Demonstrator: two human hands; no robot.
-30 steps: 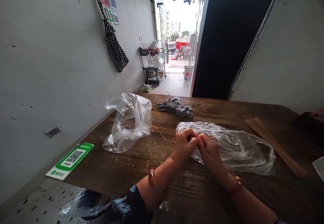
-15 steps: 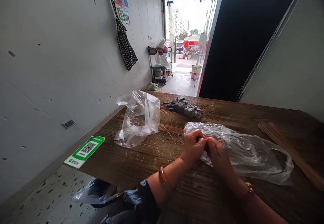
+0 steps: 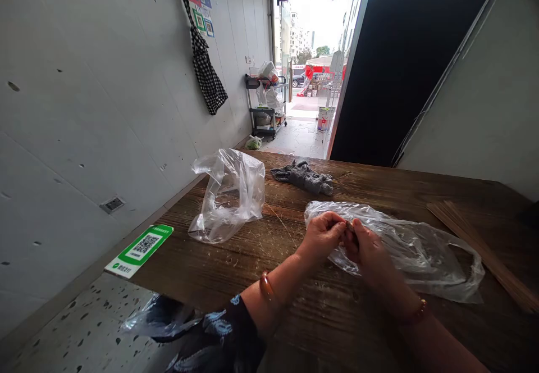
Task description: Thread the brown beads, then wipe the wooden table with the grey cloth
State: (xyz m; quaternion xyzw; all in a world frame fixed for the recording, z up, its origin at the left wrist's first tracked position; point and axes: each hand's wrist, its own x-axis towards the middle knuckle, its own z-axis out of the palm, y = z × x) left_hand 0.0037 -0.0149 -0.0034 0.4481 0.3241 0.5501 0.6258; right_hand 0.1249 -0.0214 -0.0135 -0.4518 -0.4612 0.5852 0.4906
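My left hand (image 3: 322,235) and my right hand (image 3: 367,251) meet fingertip to fingertip over the wooden table (image 3: 269,266), pinching a small dark item (image 3: 348,228) between them; what it is I cannot tell. Both hands rest at the near end of a flat clear plastic bag (image 3: 404,246), which spreads away to the right. A second clear plastic bag (image 3: 229,193) stands crumpled to the left of my hands, apart from them.
A grey rag (image 3: 303,177) lies beyond the hands. A bundle of thin wooden sticks (image 3: 480,246) lies along the right side. A green QR-code card (image 3: 138,249) sits at the table's left corner. A cart (image 3: 265,103) stands by the open doorway.
My fingers have loosened from tight fists and now pinch the small item between their tips; the right hand turned slightly. The view shifted a little.
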